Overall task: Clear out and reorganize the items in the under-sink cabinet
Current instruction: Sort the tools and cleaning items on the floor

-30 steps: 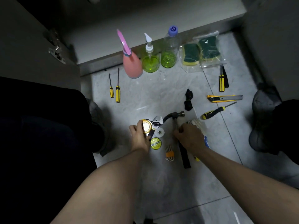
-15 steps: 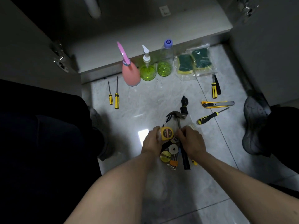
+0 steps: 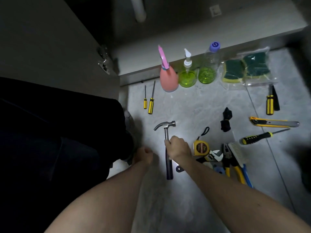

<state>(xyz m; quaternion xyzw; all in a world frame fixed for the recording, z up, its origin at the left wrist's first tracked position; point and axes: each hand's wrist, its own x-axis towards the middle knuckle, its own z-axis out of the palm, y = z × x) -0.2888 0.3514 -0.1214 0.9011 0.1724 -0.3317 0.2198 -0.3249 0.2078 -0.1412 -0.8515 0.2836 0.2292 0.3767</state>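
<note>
While the right hand gripped the steel claw hammer left of the yellow tape measure, the left hand lay curled, holding nothing.

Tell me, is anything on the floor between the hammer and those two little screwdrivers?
Nothing visible. The right hand grips the hammer, and only bare floor tile lies between its head and the two screwdrivers.

Tape measure reads "2m" (rest illegible).
</note>
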